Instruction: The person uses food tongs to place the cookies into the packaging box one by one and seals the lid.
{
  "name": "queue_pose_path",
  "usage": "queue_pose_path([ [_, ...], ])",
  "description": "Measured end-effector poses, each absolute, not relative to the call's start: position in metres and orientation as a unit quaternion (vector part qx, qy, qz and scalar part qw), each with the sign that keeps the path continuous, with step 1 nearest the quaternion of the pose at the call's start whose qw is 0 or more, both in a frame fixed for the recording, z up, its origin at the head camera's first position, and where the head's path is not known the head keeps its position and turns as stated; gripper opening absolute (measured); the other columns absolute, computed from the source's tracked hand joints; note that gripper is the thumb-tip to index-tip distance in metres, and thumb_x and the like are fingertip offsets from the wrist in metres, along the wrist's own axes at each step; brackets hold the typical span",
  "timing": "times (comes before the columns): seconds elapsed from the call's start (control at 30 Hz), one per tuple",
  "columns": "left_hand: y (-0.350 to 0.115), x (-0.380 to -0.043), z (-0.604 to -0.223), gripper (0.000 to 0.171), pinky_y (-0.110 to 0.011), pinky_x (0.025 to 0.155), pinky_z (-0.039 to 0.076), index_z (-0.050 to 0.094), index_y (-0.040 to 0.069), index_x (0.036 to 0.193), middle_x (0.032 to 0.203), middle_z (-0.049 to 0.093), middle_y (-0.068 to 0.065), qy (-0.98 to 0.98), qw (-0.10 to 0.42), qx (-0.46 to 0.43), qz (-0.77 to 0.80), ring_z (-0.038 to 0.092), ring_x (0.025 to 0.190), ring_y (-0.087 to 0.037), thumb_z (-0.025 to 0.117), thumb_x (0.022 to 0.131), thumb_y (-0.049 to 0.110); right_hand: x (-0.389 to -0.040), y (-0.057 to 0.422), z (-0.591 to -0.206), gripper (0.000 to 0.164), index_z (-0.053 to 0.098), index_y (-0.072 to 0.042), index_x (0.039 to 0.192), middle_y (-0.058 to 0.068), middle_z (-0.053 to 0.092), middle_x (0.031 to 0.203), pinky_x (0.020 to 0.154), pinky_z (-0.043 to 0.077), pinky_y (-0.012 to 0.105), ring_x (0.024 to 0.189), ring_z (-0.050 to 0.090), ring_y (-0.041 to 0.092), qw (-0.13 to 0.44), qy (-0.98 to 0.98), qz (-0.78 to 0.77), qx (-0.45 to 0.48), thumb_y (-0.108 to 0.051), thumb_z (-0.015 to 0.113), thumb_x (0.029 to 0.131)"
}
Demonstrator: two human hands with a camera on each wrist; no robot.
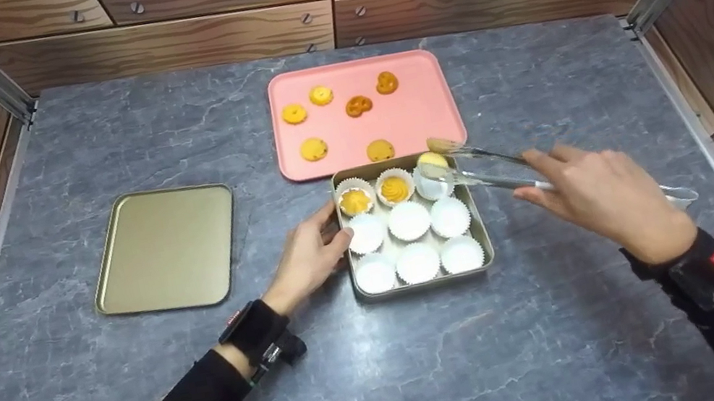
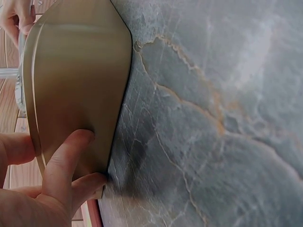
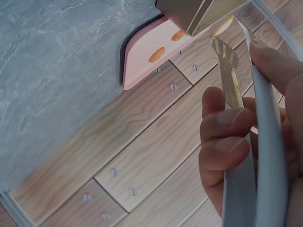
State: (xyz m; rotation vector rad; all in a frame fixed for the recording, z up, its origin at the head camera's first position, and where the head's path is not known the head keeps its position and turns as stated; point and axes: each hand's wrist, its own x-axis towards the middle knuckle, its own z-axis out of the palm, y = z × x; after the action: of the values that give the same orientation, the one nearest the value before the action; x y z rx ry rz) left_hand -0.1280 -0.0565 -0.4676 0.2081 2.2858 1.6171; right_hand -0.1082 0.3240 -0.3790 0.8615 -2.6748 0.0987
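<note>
In the head view, my right hand [image 1: 610, 196] grips metal tongs [image 1: 493, 180]; the right wrist view shows fingers curled round both tong arms [image 3: 270, 156]. Their tips are around a yellow cookie [image 1: 432, 159] at the back right paper cup [image 1: 434, 187] of a gold square tin [image 1: 425, 284]. My left hand [image 1: 308, 257] holds the tin's left side, thumb at the rim and fingers [image 2: 66, 161] against the outer wall [image 2: 80, 85]. Two swirled yellow cookies [image 1: 355, 201] [image 1: 394, 188] sit in the other back cups. White paper cups [image 1: 409, 221] fill the middle and front rows.
Behind the tin lies a pink tray [image 1: 414, 109] with several cookies, among them pretzel-shaped ones [image 1: 359, 106] and round ones [image 1: 313, 149]. To the left is the flat gold lid [image 1: 167, 248]. Wood-patterned walls [image 1: 211, 39] border the grey marbled table [image 1: 375, 388].
</note>
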Motion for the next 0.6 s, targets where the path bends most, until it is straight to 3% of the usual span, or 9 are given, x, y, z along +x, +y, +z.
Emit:
queue_pose_path([
  [0.2,-0.056,-0.128,-0.467,0.070,-0.040,0.065,0.065,0.026,0.001,0.161,0.153,0.049,-0.024,0.801,0.173,0.064,0.570,0.072,0.099,-0.029,0.063,0.102,0.012,-0.104,0.316,-0.380,0.056,0.066,0.003,0.125,0.018,0.066,0.080,0.032,0.046,0.039,0.043,0.050,0.022,0.169,-0.938,-0.016,0.302,-0.034,0.083,0.087],
  [0.4,-0.056,-0.128,-0.468,0.069,-0.036,0.071,0.065,0.028,-0.003,0.159,0.154,0.046,-0.025,0.802,0.162,0.073,0.571,0.067,0.117,-0.028,0.063,0.102,0.010,-0.106,0.309,-0.383,0.056,0.065,0.003,0.124,0.018,0.065,0.079,0.031,0.045,0.037,0.043,0.049,0.022,0.171,-0.936,-0.041,0.306,-0.036,0.083,0.086],
  [0.6,-0.056,-0.127,-0.467,0.068,-0.027,0.085,0.063,0.030,-0.004,0.158,0.153,0.047,-0.026,0.801,0.156,0.078,0.573,0.062,0.127,-0.033,0.063,0.102,0.010,-0.107,0.304,-0.384,0.053,0.065,0.002,0.116,0.015,0.061,0.073,0.031,0.046,0.040,0.044,0.050,0.024,0.191,-0.930,-0.056,0.307,-0.035,0.085,0.085],
])
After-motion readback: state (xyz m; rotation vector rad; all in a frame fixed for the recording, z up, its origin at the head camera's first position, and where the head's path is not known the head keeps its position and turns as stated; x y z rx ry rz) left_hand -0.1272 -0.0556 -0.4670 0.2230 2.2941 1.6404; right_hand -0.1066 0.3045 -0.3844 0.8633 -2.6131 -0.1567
